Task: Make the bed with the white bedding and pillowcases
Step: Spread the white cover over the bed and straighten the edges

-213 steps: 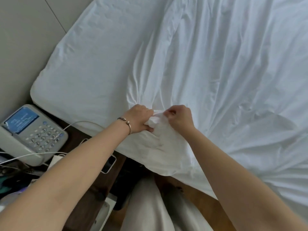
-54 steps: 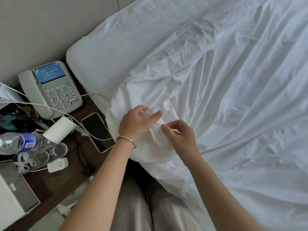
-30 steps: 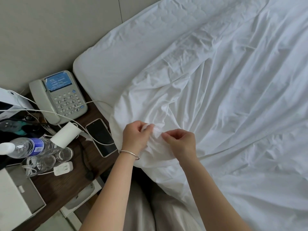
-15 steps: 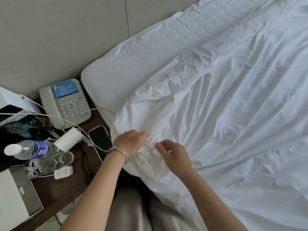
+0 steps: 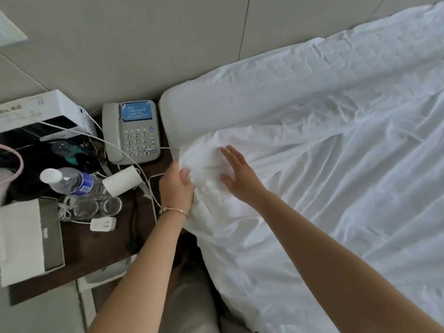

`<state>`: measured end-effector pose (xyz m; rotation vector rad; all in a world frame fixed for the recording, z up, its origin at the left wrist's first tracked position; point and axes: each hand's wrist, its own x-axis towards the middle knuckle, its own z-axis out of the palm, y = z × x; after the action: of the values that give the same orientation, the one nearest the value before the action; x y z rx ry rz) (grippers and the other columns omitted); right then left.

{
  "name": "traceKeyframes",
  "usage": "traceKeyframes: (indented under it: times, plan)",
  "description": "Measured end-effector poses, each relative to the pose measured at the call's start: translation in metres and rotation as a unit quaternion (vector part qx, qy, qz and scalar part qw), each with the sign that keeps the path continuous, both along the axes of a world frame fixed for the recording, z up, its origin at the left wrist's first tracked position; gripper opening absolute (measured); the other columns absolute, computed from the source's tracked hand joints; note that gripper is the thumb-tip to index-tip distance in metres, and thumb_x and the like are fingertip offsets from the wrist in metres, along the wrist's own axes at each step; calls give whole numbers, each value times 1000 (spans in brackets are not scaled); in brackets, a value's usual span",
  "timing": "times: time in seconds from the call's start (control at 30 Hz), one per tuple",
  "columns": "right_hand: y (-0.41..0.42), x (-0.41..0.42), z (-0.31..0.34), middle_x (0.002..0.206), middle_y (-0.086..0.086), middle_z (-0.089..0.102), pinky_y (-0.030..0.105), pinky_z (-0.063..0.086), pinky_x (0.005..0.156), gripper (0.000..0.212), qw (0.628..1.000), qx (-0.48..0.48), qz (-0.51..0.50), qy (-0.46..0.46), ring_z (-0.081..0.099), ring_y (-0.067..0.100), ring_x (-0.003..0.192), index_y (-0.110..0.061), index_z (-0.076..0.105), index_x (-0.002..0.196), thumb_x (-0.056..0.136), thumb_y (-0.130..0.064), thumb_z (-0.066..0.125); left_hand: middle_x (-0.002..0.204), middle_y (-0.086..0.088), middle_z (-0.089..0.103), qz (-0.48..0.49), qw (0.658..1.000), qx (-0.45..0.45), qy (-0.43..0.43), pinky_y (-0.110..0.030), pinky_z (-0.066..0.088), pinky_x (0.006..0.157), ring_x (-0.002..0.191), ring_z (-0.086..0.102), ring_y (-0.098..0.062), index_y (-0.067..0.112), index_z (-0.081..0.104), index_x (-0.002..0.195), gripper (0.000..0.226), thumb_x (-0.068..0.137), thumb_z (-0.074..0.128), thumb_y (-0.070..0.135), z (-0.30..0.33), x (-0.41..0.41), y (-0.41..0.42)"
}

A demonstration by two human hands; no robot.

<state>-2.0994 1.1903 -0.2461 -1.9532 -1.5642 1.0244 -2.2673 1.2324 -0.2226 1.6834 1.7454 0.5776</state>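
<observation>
A pale panelled wall backs a bed [image 5: 216, 111] and a dark wooden worktop [image 5: 101, 239] beside it. On the worktop stand a telephone [image 5: 131, 133], a water bottle [image 5: 72, 181] lying on its side, a white charger [image 5: 103, 224] and an open box [image 5: 51, 236] with white contents. The white sheet [image 5: 336, 188] lies rumpled across the bed, its corner bunched at the near edge. The left hand [image 5: 176, 186] has a closed grip on that bunched corner, thumb on top. The right hand [image 5: 239, 176] lies flat on the sheet, fingers spread, grip open. Half a second ago both hands pinched the corner; the right one has since let go.
</observation>
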Motion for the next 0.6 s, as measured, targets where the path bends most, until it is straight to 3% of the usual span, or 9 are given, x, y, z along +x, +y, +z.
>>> traceKeyframes:
  times: [0.07, 0.13, 0.2, 0.27, 0.33, 0.4, 0.47, 0.53, 0.6]
  plan:
    - [11, 0, -1, 156, -1, 24, 42, 33, 113, 66, 995, 70, -45, -57, 27, 19, 143, -26, 32, 150, 91, -23, 63, 71, -11, 51, -23, 997, 43, -67, -31, 23, 56, 64, 46, -24, 3, 49, 78, 17, 95, 48, 5, 13, -6, 53]
    - [23, 4, -4, 154, 1, 22, 46, 22, 119, 67, 980, 101, -77, -154, 17, 24, 145, -33, 31, 149, 90, -35, 63, 67, 0, 42, -28, 990, 21, -135, -23, 29, 55, 60, 37, -11, 13, 42, 71, 27, 98, 44, 7, 9, -11, 98]
    - [35, 12, -10, 158, 0, 10, 44, 22, 117, 77, 984, 9, -83, -156, 8, 25, 146, -41, 18, 151, 88, -43, 63, 72, -4, 47, -24, 986, -83, -141, -27, 33, 63, 67, 44, -15, 17, 42, 69, 31, 100, 40, 14, -17, -11, 129]
    - [44, 20, -22, 160, -6, 10, 44, 31, 113, 77, 977, -139, -1, -161, 8, 23, 147, -43, 17, 150, 87, -49, 62, 91, -16, 58, -77, 973, -210, 61, -33, 41, 74, 87, 56, -28, 10, 55, 85, 28, 100, 39, 27, -47, -14, 141]
    - [52, 25, -32, 158, -8, 21, 40, 31, 112, 66, 963, -184, 42, -194, 15, 18, 146, -38, 30, 148, 90, -53, 56, 105, -15, 60, -75, 961, -141, 228, -40, 47, 80, 97, 57, -33, 8, 59, 102, 27, 98, 42, 28, -57, -18, 148]
    - [61, 29, -37, 154, -7, 28, 36, 35, 106, 55, 973, -127, -21, -190, 25, 16, 142, -29, 36, 146, 96, -47, 50, 101, -10, 60, -67, 987, 42, 138, -40, 47, 74, 93, 57, -30, 10, 61, 101, 26, 98, 41, 27, -46, -13, 147]
    - [71, 33, -39, 153, -7, 30, 36, 39, 101, 47, 978, -52, -64, -190, 29, 16, 139, -27, 39, 144, 100, -40, 45, 93, -4, 61, -128, 986, 100, 22, -37, 48, 70, 86, 58, -25, 14, 61, 95, 34, 92, 44, 44, -28, -1, 138]
    - [80, 40, -42, 150, -7, 32, 35, 42, 96, 44, 979, -14, -49, -196, 33, 18, 136, -28, 40, 143, 100, -33, 48, 102, 3, 58, -229, 970, -34, 78, -37, 49, 78, 94, 57, -20, 20, 56, 105, 55, 76, 52, 67, -23, 8, 125]
    - [85, 45, -43, 145, -6, 37, 33, 44, 88, 45, 976, -11, -19, -218, 38, 18, 132, -28, 43, 142, 98, -26, 52, 121, 0, 47, -317, 889, -174, 281, -41, 48, 88, 112, 51, -24, 23, 43, 123, 71, 71, 61, 68, -29, 5, 115]
